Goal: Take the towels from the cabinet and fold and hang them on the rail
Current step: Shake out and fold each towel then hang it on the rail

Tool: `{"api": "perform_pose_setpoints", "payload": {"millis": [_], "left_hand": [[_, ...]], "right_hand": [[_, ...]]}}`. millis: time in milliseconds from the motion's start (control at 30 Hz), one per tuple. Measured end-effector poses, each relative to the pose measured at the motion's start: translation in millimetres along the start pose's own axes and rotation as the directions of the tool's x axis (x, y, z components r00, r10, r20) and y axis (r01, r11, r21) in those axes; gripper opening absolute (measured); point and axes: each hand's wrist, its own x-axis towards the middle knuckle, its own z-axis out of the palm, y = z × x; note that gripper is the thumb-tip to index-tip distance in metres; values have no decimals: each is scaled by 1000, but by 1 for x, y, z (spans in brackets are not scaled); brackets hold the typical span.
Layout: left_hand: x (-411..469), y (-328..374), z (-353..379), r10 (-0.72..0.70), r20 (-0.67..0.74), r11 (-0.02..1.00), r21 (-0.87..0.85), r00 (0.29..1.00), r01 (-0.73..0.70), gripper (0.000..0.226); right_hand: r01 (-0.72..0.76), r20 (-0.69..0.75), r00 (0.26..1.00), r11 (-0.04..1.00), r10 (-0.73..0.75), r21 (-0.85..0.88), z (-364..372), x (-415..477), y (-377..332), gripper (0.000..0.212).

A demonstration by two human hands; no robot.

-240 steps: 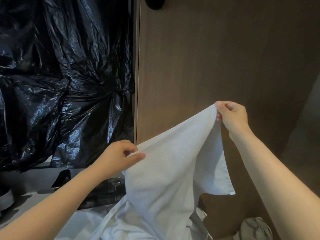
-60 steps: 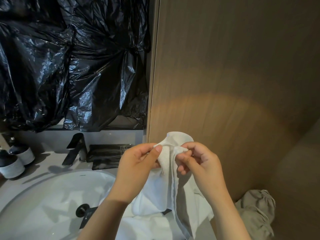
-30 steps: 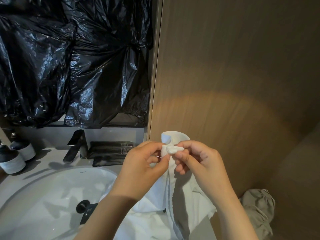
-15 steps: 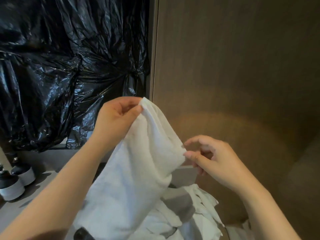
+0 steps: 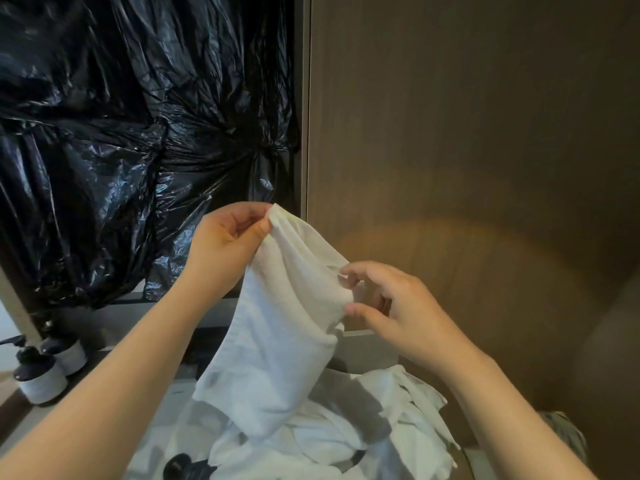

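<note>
1. The brown wooden panel (image 5: 467,133) fills the right of the frame, and crumpled black plastic sheeting (image 5: 121,133) fills the upper left. We see no rail anywhere in view.
2. The towel (image 5: 277,341) is white and hangs in the centre of the frame, lifted above the desk (image 5: 24,427). We judge the folding step to be in hand: the towel is held up by its top edge and not yet hung. The next move calls for finding the second top corner and drawing that edge out straight, so the halves can meet evenly. The long axis runs from the raised corner at upper centre down and a little left. The lower end reaches the heap below, though we cannot tell whether it rests there. The top edge slopes down to the right.
3. A heap of white towels (image 5: 398,410) lies loose and unfolded along the lower centre and lower right.
4. The left hand (image 5: 225,244), at upper centre, pinches the towel's highest corner between thumb and forefinger.
5. The right hand (image 5: 391,306), lower and right of centre, curls its forefinger and thumb round the towel's right edge. The other fingers are loosely bent behind.
6. Two dark-capped bottles (image 5: 41,379) stand on the desk at lower left, well apart from the towel.
</note>
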Motion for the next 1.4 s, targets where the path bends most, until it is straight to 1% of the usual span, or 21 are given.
{"api": "perform_pose_setpoints", "payload": {"millis": [133,200,267,300,367,433,600,733,800,900,967,1033,1133,1200,1267,1333,1400], "left_hand": [[0,-4,0,8,-29,1000,-10,1000,-8,22],[0,-5,-1,18,-34,1000,-5,999,-18,22],[-1,-5,0,24,-29,1000,1,999,-24,21],[-2,-6,0,21,-26,1000,3,999,-21,21],[-2,-7,0,11,-34,1000,10,999,-10,20],[-2,-10,-2,-8,-65,1000,1,998,9,19],[-4,-20,-4,-76,-129,995,-78,989,66,18],[-8,-24,3,-69,-160,992,-119,985,51,26],[-10,-26,7,-84,-164,988,-146,983,60,26],[-11,-29,11,-95,-167,985,-160,981,68,22],[-12,-29,12,-72,-171,985,-169,983,43,23],[-12,-27,14,-43,-178,989,-146,983,17,23],[-12,-25,21,-48,-164,990,-141,985,25,22],[-12,-25,25,-52,-157,989,-143,986,29,21],[-12,-23,27,-41,-158,991,-131,987,20,22],[-13,-21,29,-25,-157,993,-114,987,7,24],[-13,-20,31,-22,-155,993,-114,988,4,25]], "right_hand": [[2,45,999,996,3,-92,-5,10,9,36],[20,122,993,997,-11,-75,-2,10,12,27],[21,212,977,999,-15,-25,6,6,13,14],[18,232,973,1000,-12,-25,10,4,12,13],[23,218,976,999,-12,-47,11,4,11,25],[57,175,984,994,-41,-91,-1,8,8,34],[134,111,988,962,-110,-239,-47,23,-12,32],[208,55,977,882,-204,-423,-80,41,-27,36],[228,56,971,841,-231,-490,-88,46,-34,34],[235,94,971,819,-219,-523,-91,46,-38,27],[227,107,974,821,-201,-523,-92,39,-36,28],[211,104,977,844,-183,-492,-90,30,-34,36],[175,75,985,916,-159,-361,-83,15,-33,42],[131,38,991,954,-125,-271,-83,9,-33,38],[77,24,997,977,-73,-198,-89,8,-34,28],[32,54,998,984,-23,-174,-97,10,-35,18],[-4,121,992,990,22,-144,-103,12,-36,11]]}}
